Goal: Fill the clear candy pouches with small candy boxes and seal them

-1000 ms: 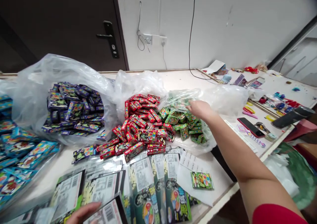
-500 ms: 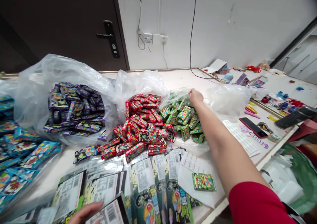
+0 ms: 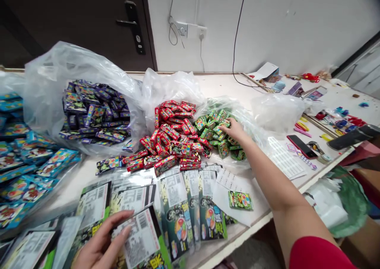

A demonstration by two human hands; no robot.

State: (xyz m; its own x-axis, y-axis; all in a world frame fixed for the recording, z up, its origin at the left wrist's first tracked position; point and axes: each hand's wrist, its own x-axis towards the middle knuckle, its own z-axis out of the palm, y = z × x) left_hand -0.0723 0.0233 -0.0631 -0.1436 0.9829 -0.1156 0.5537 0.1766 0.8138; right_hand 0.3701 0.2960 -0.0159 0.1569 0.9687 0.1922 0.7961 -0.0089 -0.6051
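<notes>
**Left hand (image 3: 101,241) on a barcoded card pack (image 3: 139,235), right hand (image 3: 234,128) on green boxes (image 3: 213,132)**

The right hand is reached out to just beyond the heap of red boxes (image 3: 172,138) on its right-hand side. Its fingers are curled and rest on the green boxes, but whether any box is gripped cannot be told. The green boxes are piled in a clear plastic bag (image 3: 234,110), touching the heap. The forearm is bare, and a red sleeve (image 3: 314,257) is seen at the lower edge of the view.

The left hand is placed in front of the heap, near the lower edge of the view. The barcoded card pack is held there between the partly closed fingers and thumb, with its printed back turned upward. A row of green-and-black card packs (image 3: 178,213) is laid out on the worktop (image 3: 225,84) just in front of the heap, beside the left hand. A small green packet (image 3: 240,200) is lying on a white sheet further right.

Purple boxes (image 3: 95,110) are heaped in a second bag to the left of the heap, and blue packs (image 3: 29,170) are spread further left. A smartphone (image 3: 302,146) is lying well to the right, near a printed sheet (image 3: 285,158).
</notes>
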